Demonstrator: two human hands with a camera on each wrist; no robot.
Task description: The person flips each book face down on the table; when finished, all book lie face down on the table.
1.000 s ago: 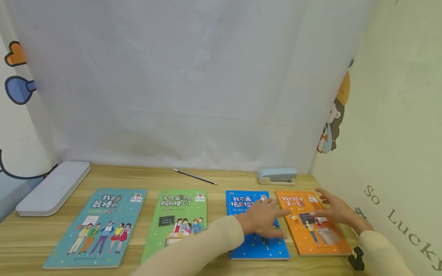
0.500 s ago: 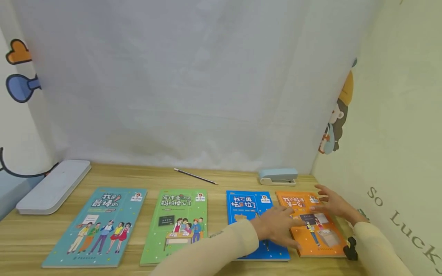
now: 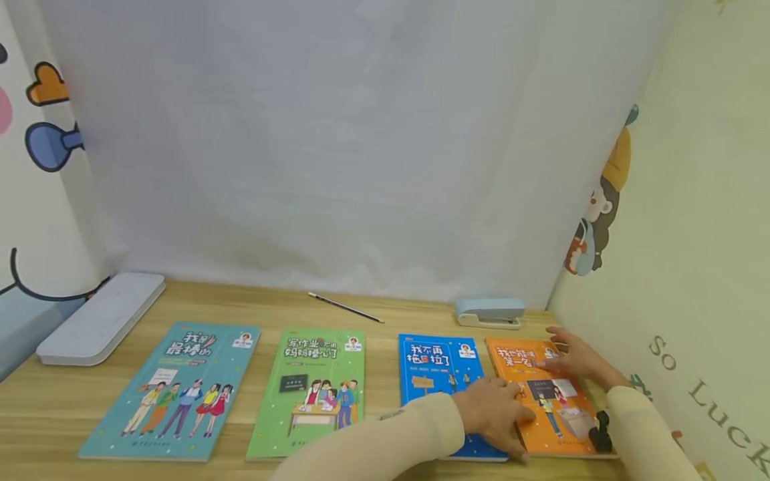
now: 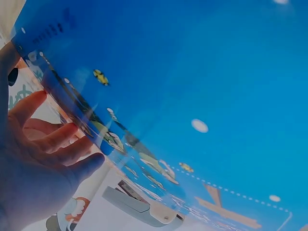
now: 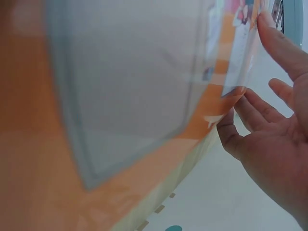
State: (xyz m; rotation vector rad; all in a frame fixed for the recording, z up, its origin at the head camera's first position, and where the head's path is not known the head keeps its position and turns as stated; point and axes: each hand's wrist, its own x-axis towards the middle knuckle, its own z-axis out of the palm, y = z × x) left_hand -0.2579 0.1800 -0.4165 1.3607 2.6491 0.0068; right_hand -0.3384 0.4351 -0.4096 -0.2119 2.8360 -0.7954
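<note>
An orange book (image 3: 535, 424) lies cover up at the right end of a row of books. My left hand (image 3: 490, 411) reaches over the blue book (image 3: 421, 371) beside it, with spread fingertips right at the orange book's left edge. In the left wrist view the left hand (image 4: 43, 168) has its fingers extended along the blue cover's side. At the orange book's upper right, my right hand (image 3: 580, 357) has its thumb over the cover and fingers spread beyond the edge. The right wrist view shows those fingertips (image 5: 233, 139) close against the orange book's edge.
Further left lie a green book (image 3: 271, 421) and a teal book (image 3: 114, 421). Behind are a pencil (image 3: 345, 307) and a light blue stapler (image 3: 490, 311). A flat white case (image 3: 102, 317) lies at the far left. A pale green wall (image 3: 710, 267) rises close on the right.
My left hand has moved right and nearer the front, from over the blue book to the orange book's left edge. The right hand stays near the orange book's upper right. The head view has shifted slightly.
</note>
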